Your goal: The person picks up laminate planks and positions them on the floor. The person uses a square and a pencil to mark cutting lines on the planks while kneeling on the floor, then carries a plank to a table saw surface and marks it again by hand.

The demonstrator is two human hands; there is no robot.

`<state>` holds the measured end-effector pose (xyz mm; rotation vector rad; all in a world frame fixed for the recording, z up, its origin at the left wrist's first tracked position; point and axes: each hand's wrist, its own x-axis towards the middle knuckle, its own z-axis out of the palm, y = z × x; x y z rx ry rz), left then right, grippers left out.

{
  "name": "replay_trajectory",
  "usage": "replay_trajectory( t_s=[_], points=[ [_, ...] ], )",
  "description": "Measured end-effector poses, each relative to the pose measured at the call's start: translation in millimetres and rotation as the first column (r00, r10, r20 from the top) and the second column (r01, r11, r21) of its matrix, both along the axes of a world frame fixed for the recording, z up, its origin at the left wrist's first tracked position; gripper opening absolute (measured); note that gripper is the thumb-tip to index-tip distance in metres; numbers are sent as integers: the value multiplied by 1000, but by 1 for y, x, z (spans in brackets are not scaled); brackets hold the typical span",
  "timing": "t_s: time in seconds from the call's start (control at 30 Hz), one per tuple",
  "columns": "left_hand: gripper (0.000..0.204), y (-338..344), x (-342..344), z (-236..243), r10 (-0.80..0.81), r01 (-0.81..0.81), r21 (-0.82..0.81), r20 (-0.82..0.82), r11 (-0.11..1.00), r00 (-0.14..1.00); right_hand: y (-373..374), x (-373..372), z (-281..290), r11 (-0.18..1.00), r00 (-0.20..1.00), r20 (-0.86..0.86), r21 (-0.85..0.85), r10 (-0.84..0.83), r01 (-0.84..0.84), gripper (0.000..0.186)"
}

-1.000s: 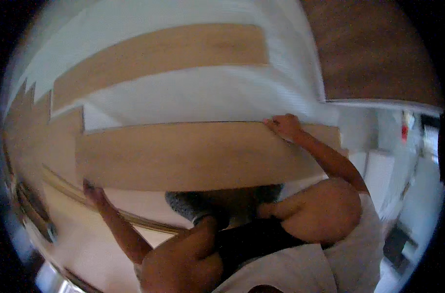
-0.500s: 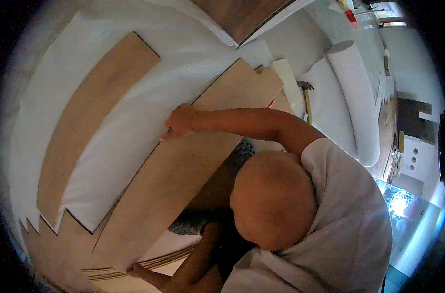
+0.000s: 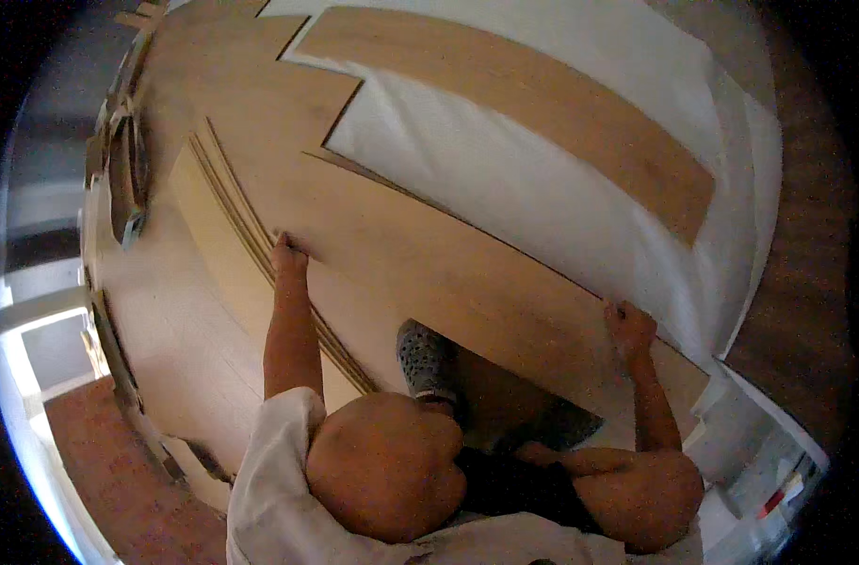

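Observation:
A long light-brown floor plank point(image 3: 467, 273) lies slantwise in front of me, its far edge beside white underlay sheeting point(image 3: 542, 160). My right hand point(image 3: 629, 328) is closed over that far edge, near the plank's right end. My left hand point(image 3: 290, 254) is closed at the plank's near left corner, next to a stack of thin planks point(image 3: 232, 212) seen edge-on; its fingertips are partly hidden. A thin dark gap shows along the far edge toward the left, where laid flooring point(image 3: 232, 66) ends in steps. A separate plank point(image 3: 533, 89) lies on the underlay.
My bare knee point(image 3: 387, 466) and a foot in a speckled grey sock point(image 3: 425, 358) are close to the near edge. Offcut pieces point(image 3: 128, 179) line the left side. A dark brown board point(image 3: 806, 330) is at the right. A red-brown mat point(image 3: 133, 480) lies at lower left.
My view has swung round to the left, so the underlay and loose plank now appear at upper right. Both hands stay at the plank; the white roll and hammer have left the view.

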<state>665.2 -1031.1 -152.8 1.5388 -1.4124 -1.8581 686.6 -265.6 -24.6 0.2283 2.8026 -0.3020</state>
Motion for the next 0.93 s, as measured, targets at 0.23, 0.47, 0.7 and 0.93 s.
replay_trajectory(
  t_s=[0.23,0.47,0.7,0.93],
  points=[
    [19,31,46,3,-46,51,38,-136,998,990,29,46,-42,999,999,-20,-33,-40,39,52],
    [10,38,44,-17,-50,36,145,94,989,994,37,43,-47,998,999,38,65,4,-6,55],
    [16,54,77,-20,16,39,215,-250,976,968,28,36,-37,1000,986,166,-7,0,1,52],
    [25,-36,164,63,184,-139,-270,150,953,971,40,46,-58,998,997,49,-8,65,-65,57]
  ],
)
